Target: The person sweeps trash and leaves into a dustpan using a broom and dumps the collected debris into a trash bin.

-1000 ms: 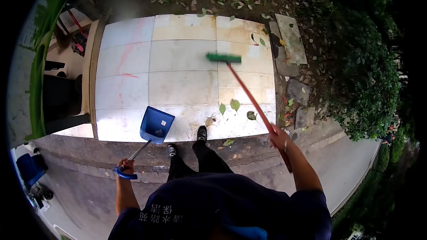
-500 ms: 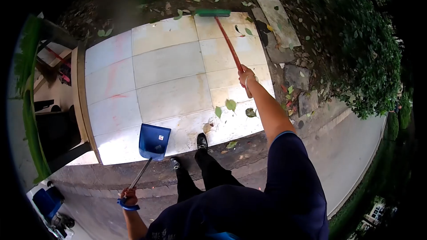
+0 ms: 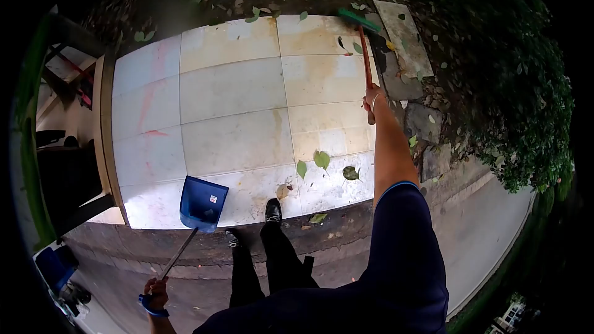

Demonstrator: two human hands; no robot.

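My right hand [image 3: 375, 98] is wrapped round the red handle of a broom [image 3: 367, 55]. The broom's green head [image 3: 360, 20] reaches over the far right corner of the tiled floor [image 3: 235, 89]. At lower left, my left hand [image 3: 156, 292] grips the metal handle of a blue dustpan [image 3: 203, 201]. The pan lies at the near edge of the tiles, left of my shoes [image 3: 273, 210]. A few green leaves [image 3: 321, 159] are scattered on the near right tiles. Other leaves [image 3: 357, 47] lie close to the broom's handle.
A wooden frame [image 3: 106, 142] borders the tiles on the left. Stone slabs [image 3: 405, 37] and leaf-strewn soil run along the right, with a leafy bush [image 3: 520, 105] beyond. A blue object [image 3: 55, 266] stands at lower left, and a paved strip [image 3: 482, 235] lies at right.
My right hand has moved the broom to the right, and its head now slants across the tile corner. My left hand and the dustpan have shifted slightly left in view.
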